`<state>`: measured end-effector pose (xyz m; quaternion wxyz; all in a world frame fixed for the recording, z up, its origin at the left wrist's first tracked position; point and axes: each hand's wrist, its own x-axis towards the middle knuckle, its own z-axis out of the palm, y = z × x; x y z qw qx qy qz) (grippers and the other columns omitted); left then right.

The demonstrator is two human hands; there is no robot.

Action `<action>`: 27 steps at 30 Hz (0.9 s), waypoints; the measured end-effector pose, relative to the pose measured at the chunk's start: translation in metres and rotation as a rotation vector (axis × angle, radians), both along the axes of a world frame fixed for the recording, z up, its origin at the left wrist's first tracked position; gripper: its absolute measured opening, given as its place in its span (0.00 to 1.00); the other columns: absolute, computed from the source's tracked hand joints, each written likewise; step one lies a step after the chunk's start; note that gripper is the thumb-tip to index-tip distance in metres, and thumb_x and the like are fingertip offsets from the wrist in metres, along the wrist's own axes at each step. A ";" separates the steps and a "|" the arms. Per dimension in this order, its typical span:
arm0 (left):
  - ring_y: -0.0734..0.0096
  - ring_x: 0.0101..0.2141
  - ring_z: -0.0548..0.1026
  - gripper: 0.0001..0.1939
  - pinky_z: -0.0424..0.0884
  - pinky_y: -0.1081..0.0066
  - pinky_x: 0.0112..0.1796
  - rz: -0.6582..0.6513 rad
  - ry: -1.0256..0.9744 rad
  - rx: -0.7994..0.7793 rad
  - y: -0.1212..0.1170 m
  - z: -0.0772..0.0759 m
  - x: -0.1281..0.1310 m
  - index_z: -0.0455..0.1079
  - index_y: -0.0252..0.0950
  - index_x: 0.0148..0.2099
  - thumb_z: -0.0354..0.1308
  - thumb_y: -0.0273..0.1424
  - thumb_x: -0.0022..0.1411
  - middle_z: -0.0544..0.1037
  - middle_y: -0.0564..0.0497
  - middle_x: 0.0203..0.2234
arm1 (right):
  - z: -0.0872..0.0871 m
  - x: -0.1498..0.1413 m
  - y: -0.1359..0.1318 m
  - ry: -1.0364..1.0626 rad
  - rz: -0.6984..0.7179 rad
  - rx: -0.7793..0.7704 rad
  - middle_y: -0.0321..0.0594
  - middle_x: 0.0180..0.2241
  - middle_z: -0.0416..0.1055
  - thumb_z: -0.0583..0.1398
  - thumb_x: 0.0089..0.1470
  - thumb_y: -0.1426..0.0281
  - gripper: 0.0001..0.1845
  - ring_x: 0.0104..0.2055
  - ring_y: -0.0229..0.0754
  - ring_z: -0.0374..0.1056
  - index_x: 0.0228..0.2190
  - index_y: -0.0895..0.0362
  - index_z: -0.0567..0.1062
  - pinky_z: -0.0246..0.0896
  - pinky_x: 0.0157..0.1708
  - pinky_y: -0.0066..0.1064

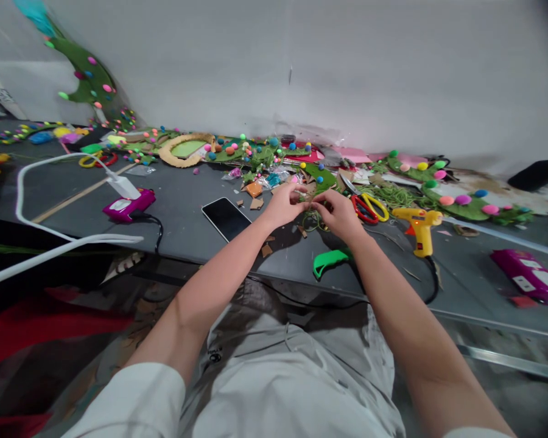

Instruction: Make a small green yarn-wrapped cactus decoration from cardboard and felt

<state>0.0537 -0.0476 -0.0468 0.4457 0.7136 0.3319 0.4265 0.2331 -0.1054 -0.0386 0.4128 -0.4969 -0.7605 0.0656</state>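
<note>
My left hand [287, 205] and my right hand [340, 214] meet over the middle of the grey table. Their fingertips are pinched close together on thin green string [317, 220], whose loops hang below the fingers. My fingers hide the exact spot where it is gripped. Just right of my right hand lie scissors [369, 208] with red and yellow handles. A dark-screened phone [226, 218] rests left of my left forearm. Near the table's front edge, beside my right forearm, is a green curved plastic handle [331, 261].
A yellow glue gun [419, 228] stands at right, its black cord running over the edge. Purple power strips [532, 274] lie at both sides. Green felt pieces with pompoms [461, 201], a tan ring [182, 151] and scraps line the wall. A white cable [21, 182] loops at left.
</note>
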 end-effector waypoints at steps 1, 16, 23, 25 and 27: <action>0.69 0.34 0.76 0.16 0.72 0.68 0.37 -0.033 -0.014 -0.040 -0.001 0.001 0.000 0.69 0.33 0.47 0.67 0.24 0.57 0.76 0.49 0.32 | 0.002 0.001 0.000 0.031 -0.019 -0.012 0.42 0.32 0.75 0.61 0.59 0.68 0.05 0.32 0.43 0.66 0.33 0.56 0.76 0.59 0.33 0.34; 0.74 0.32 0.75 0.16 0.72 0.70 0.37 -0.125 -0.429 -0.380 -0.002 0.015 -0.003 0.73 0.33 0.45 0.68 0.23 0.53 0.78 0.50 0.32 | 0.000 -0.005 0.003 0.261 0.004 -0.131 0.36 0.25 0.69 0.61 0.57 0.62 0.10 0.26 0.38 0.60 0.30 0.56 0.74 0.54 0.27 0.32; 0.69 0.37 0.78 0.11 0.72 0.66 0.44 0.153 -0.085 0.063 0.001 0.007 -0.002 0.70 0.34 0.41 0.64 0.20 0.55 0.80 0.47 0.36 | -0.005 -0.012 -0.001 0.047 0.067 -0.073 0.41 0.33 0.75 0.60 0.58 0.67 0.07 0.30 0.40 0.65 0.34 0.57 0.77 0.59 0.32 0.34; 0.68 0.36 0.78 0.12 0.72 0.66 0.42 0.136 0.003 0.143 0.001 0.003 -0.002 0.70 0.35 0.43 0.63 0.20 0.56 0.79 0.48 0.36 | -0.005 -0.011 -0.002 0.018 0.065 -0.066 0.41 0.31 0.73 0.60 0.59 0.67 0.07 0.29 0.40 0.64 0.33 0.57 0.76 0.58 0.31 0.34; 0.68 0.35 0.77 0.15 0.72 0.66 0.41 0.106 0.068 0.168 0.001 -0.001 -0.002 0.70 0.35 0.46 0.63 0.21 0.56 0.79 0.48 0.36 | -0.005 -0.008 -0.001 -0.018 0.068 -0.058 0.41 0.31 0.73 0.60 0.60 0.67 0.07 0.29 0.41 0.64 0.33 0.57 0.76 0.58 0.31 0.34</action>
